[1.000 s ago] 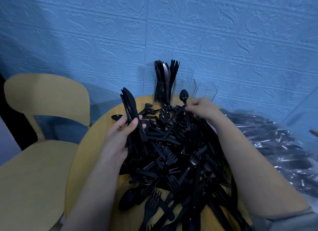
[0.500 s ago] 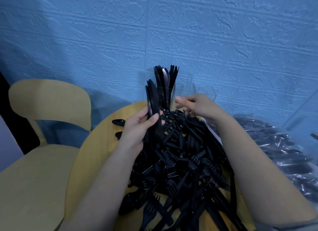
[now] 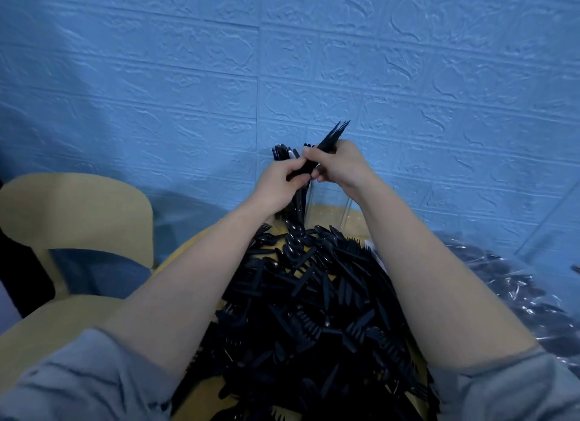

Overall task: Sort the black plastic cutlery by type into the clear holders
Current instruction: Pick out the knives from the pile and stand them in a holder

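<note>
Forks going up to the clear holders

From the big heap of black cutlery (image 3: 314,310) covering the round bench (image 3: 188,248) at 6 o'clock, both forearms reach to 12 o'clock. There the left hand (image 3: 276,185) grips a bundle going down into the filled holder (image 3: 284,157), and the right hand (image 3: 342,166) pinches a fork (image 3: 334,136), tines up and tilted toward 1 o'clock. Best to square the handles first, then lower them straight into the matching holder; the empty holder (image 3: 329,207) sits just beside.
</note>
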A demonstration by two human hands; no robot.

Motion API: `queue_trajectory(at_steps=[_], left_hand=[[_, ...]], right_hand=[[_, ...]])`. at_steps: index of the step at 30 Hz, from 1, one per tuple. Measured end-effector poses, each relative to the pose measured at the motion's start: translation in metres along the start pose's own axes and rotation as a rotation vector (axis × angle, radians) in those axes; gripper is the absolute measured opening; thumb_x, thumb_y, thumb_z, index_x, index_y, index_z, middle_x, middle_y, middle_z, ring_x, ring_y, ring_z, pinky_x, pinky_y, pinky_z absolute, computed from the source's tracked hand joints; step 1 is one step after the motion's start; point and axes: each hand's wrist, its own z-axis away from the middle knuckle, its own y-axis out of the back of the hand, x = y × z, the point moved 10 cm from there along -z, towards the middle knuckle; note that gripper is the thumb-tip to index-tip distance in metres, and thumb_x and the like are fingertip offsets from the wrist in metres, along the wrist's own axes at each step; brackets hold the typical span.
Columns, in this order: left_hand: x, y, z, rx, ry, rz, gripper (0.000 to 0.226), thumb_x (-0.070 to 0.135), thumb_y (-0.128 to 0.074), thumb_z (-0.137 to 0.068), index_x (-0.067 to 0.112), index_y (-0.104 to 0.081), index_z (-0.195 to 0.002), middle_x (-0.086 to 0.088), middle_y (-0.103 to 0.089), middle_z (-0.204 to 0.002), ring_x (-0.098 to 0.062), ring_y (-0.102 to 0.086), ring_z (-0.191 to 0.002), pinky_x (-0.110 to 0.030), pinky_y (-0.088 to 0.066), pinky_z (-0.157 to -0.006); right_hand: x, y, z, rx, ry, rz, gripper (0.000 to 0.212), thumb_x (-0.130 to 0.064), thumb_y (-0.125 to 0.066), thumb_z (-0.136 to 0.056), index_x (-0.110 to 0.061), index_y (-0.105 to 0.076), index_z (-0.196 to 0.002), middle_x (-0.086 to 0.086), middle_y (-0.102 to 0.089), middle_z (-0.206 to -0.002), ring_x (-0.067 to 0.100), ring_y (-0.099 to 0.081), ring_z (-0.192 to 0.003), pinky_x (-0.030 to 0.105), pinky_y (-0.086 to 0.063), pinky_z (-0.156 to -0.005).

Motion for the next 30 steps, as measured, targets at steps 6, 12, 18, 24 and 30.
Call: queue_trajectory(at_steps=[6, 12, 18, 24, 30], left_hand=[[-0.015, 0.005, -0.019, -0.007, 0.01, -0.106, 0.04, 0.02, -0.049, -0.099, 0.011, -0.048, -0.138, -0.002, -0.053, -0.137, -0.007, -0.047, -0.124, -0.01, -0.03, -0.094], [-0.055, 0.006, -0.023, -0.045, 0.088, -0.423, 0.037, 0.009, -0.041, -0.101, 0.011, -0.05, -0.137, -0.014, -0.055, -0.135, -0.027, -0.05, -0.125, -0.027, -0.036, -0.099], [-0.064, -0.004, -0.02, -0.101, 0.0, -0.628, 0.042, -0.005, -0.037, -0.097, 0.008, -0.052, -0.134, -0.015, -0.054, -0.132, -0.028, -0.05, -0.12, -0.03, -0.039, -0.098], [-0.052, 0.013, -0.014, 0.036, -0.047, -0.463, 0.032, -0.003, -0.042, -0.096, 0.002, -0.061, -0.121, -0.02, -0.053, -0.117, -0.03, -0.051, -0.108, -0.01, -0.027, -0.079], [-0.061, 0.019, -0.006, -0.024, 0.004, -0.377, 0.036, -0.005, -0.046, -0.094, 0.008, -0.061, -0.124, -0.013, -0.057, -0.125, -0.024, -0.051, -0.117, -0.011, -0.029, -0.091]], right_hand=[[0.008, 0.014, -0.021, 0.113, 0.03, 0.08, 0.02, -0.015, -0.058, -0.092, -0.009, -0.059, -0.073, 0.008, -0.06, -0.064, 0.011, -0.054, -0.047, 0.023, -0.047, -0.052], [0.017, 0.065, -0.028, 0.474, 0.06, 0.035, 0.013, -0.015, -0.057, -0.091, -0.003, -0.056, -0.096, 0.005, -0.061, -0.068, 0.004, -0.055, -0.042, 0.019, -0.048, -0.049], [0.017, 0.042, -0.039, 0.419, 0.106, 0.226, 0.011, -0.016, -0.056, -0.091, -0.006, -0.051, -0.092, 0.011, -0.062, -0.077, -0.002, -0.054, -0.038, 0.014, -0.045, -0.043], [0.017, 0.016, -0.048, 0.329, 0.095, 0.337, 0.013, -0.017, -0.06, -0.089, -0.011, -0.048, -0.089, 0.009, -0.062, -0.076, -0.003, -0.052, -0.035, 0.011, -0.04, -0.037], [0.041, -0.025, -0.055, 0.071, -0.026, 0.769, 0.044, -0.036, -0.07, -0.084, -0.004, -0.055, -0.108, 0.015, -0.058, -0.116, 0.021, -0.055, -0.093, 0.027, -0.039, -0.069]])
